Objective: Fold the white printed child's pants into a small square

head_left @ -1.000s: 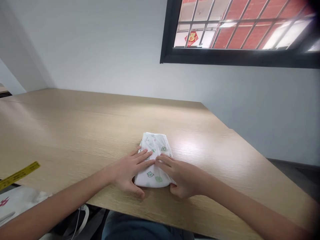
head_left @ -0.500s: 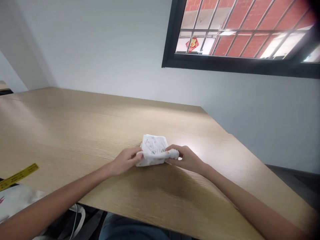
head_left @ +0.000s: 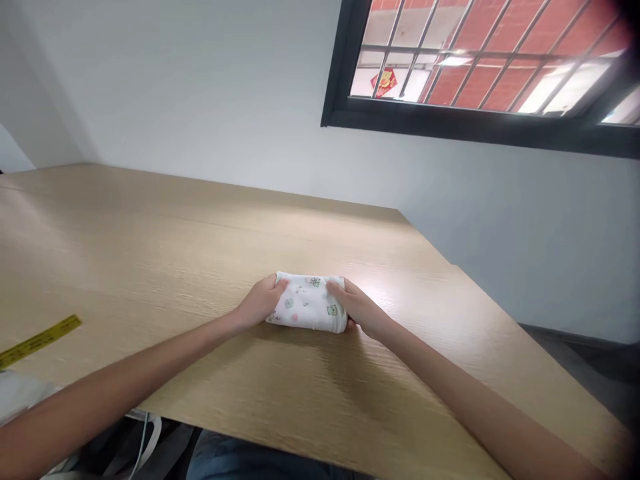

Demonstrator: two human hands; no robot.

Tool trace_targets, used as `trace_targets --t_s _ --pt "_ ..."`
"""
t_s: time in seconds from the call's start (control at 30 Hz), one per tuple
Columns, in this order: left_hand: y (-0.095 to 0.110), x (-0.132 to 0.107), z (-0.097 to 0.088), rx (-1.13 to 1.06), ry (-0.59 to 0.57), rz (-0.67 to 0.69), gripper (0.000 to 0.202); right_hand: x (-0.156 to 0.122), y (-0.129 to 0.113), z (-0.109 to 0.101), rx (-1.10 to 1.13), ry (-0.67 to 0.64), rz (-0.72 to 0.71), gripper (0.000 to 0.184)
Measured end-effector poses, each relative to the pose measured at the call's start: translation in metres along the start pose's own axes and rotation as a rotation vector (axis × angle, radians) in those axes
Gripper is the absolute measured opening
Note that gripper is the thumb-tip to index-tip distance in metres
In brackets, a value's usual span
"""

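Observation:
A small white cloth (head_left: 307,309) printed with little green and pink figures lies folded into a compact bundle on the wooden table (head_left: 150,247). My left hand (head_left: 261,302) grips its left end with curled fingers. My right hand (head_left: 356,307) grips its right end, thumb on top. Both hands rest on the tabletop, pressing the bundle between them.
A yellow measuring tape (head_left: 37,341) lies at the table's near left edge, above a white bag (head_left: 20,393) below the table. A white wall and a dark-framed barred window (head_left: 480,67) stand behind. The table's right edge slants close to my right arm.
The cloth was flat under both palms, then its near half was lifted and folded away from me. It is now a shorter, thicker bundle held at both ends, farther from the table's near edge.

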State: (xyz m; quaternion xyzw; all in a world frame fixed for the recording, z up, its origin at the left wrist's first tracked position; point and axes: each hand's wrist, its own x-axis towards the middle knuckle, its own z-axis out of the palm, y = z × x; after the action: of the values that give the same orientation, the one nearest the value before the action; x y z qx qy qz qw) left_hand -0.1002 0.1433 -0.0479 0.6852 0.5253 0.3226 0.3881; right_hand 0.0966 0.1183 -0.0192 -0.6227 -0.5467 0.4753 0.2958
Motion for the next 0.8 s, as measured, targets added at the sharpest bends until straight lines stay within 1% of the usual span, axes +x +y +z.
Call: trace_targets --t_s 0.07,0.1,0.13,0.2,0.27,0.3,0.33,0.37,0.4,0.43,0.5,0.53,0.6,0.67,0.7,0.77,0.8 --pt "-0.001 -0.006 0.002 0.088 0.073 0.011 0.034 -0.003 0.002 0.000 -0.096 0.030 0.030 0.022" --pt "0.000 -0.009 0.003 0.128 0.114 0.028 0.032 -0.005 0.004 0.000 -0.169 0.066 0.002 0.023" --pt "0.001 -0.011 0.003 0.166 0.157 0.056 0.031 -0.007 0.005 0.000 -0.259 0.130 -0.067 0.026" --pt "0.005 -0.015 0.006 0.222 0.232 0.131 0.039 -0.011 0.006 0.003 -0.475 0.312 -0.305 0.035" --pt "0.010 -0.018 0.010 0.312 0.265 0.265 0.044 -0.017 0.008 0.011 -0.684 0.457 -0.588 0.036" --pt "0.011 -0.020 0.013 0.391 0.264 0.356 0.043 -0.020 0.010 0.016 -0.773 0.476 -0.706 0.036" --pt "0.012 -0.021 0.016 0.484 0.251 0.448 0.041 -0.022 0.012 0.021 -0.843 0.456 -0.789 0.036" --pt "0.012 -0.022 0.019 0.580 0.228 0.526 0.041 -0.024 0.015 0.026 -0.892 0.414 -0.832 0.037" --pt "0.011 -0.023 0.021 0.661 0.194 0.574 0.041 -0.025 0.018 0.030 -0.918 0.361 -0.844 0.039" --pt "0.008 -0.024 0.021 0.712 0.153 0.579 0.043 -0.026 0.022 0.032 -0.923 0.305 -0.831 0.042" --pt "0.002 -0.026 0.016 0.701 0.069 0.501 0.046 -0.026 0.030 0.029 -0.874 0.214 -0.761 0.049" --pt "-0.001 -0.027 0.012 0.628 0.038 0.445 0.048 -0.026 0.034 0.025 -0.829 0.180 -0.724 0.053" --pt "-0.008 -0.028 -0.001 0.391 0.034 0.327 0.049 -0.029 0.041 0.014 -0.701 0.152 -0.653 0.057" --pt "-0.011 -0.027 -0.013 0.155 0.070 0.226 0.044 -0.037 0.045 0.004 -0.497 0.176 -0.564 0.051" --pt "-0.012 -0.025 -0.017 0.071 0.094 0.183 0.041 -0.043 0.046 0.001 -0.372 0.188 -0.515 0.047" --pt "-0.011 -0.019 -0.021 -0.025 0.126 0.128 0.037 -0.054 0.046 0.000 -0.139 0.191 -0.426 0.040" --pt "-0.010 -0.015 -0.020 -0.079 0.126 0.108 0.037 -0.058 0.046 0.001 -0.057 0.178 -0.407 0.039"
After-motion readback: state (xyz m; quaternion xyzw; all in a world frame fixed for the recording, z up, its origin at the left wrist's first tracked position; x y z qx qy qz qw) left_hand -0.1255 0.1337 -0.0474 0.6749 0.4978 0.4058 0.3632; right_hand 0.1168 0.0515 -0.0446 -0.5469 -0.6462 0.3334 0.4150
